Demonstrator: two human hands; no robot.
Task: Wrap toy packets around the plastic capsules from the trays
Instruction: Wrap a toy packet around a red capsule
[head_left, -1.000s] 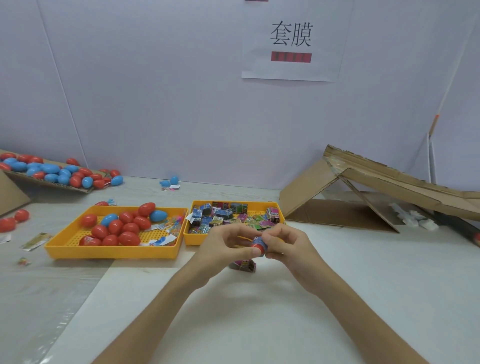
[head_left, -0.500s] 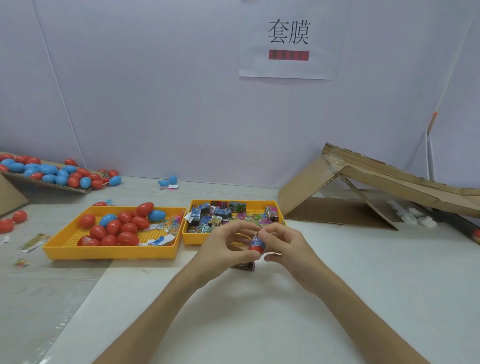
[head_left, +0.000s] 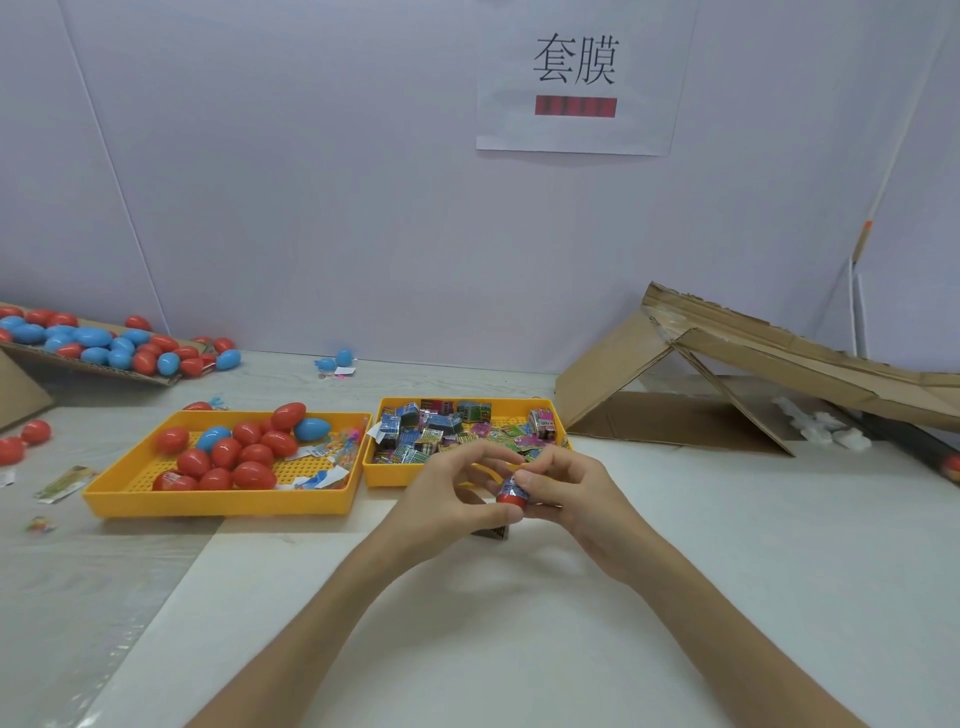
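Red capsule (head_left: 511, 500) held above table, packet (head_left: 512, 485) partway over its top. Pinched by left hand (head_left: 452, 499) at 9 o'clock and right hand (head_left: 576, 499) at 3, fingers curled round it. Best slid down evenly, no twisting. Packet tray (head_left: 415, 475) at 11 o'clock.

A single wide-angle view, worn on the person's head, faces forward and down across the pale surface (head_left: 727, 597) toward the wall (head_left: 311, 208) at 12 o'clock. Both forearms run up from the frame's 6 o'clock edge, and the left hand (head_left: 447, 499) and right hand (head_left: 576, 493) meet just below centre, at arm's reach from the lens. Wall fills the upper half, with a paper sign (head_left: 576, 78) high at 12 o'clock. Two yellow trays (head_left: 218, 506) lie just beyond the hands toward 10 o'clock, and a cardboard lean-to (head_left: 779, 353) lies toward 2 o'clock.
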